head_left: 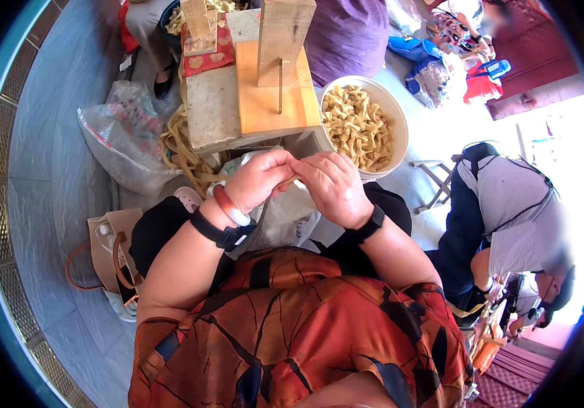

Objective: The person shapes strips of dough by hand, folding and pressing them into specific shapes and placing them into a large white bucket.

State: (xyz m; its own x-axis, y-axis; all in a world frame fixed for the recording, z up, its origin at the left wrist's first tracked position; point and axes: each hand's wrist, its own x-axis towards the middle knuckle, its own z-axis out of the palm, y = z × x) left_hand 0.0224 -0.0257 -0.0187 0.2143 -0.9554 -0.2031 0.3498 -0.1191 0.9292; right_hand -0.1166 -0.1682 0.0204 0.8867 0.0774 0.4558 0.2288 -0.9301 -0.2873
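The left hand (259,182) and right hand (338,189) meet at bent fingertips; what they pinch, if anything, I cannot tell. Pale folded pieces (356,126) lie in the bucket (403,132), just beyond the right hand. A light, even pinch should suit best.

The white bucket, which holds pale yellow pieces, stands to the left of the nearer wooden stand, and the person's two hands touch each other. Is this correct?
Not entirely. The head view shows the white bucket to the right of the nearer wooden stand, not to its left. It does hold pale yellow pieces, and the left hand and right hand touch each other.
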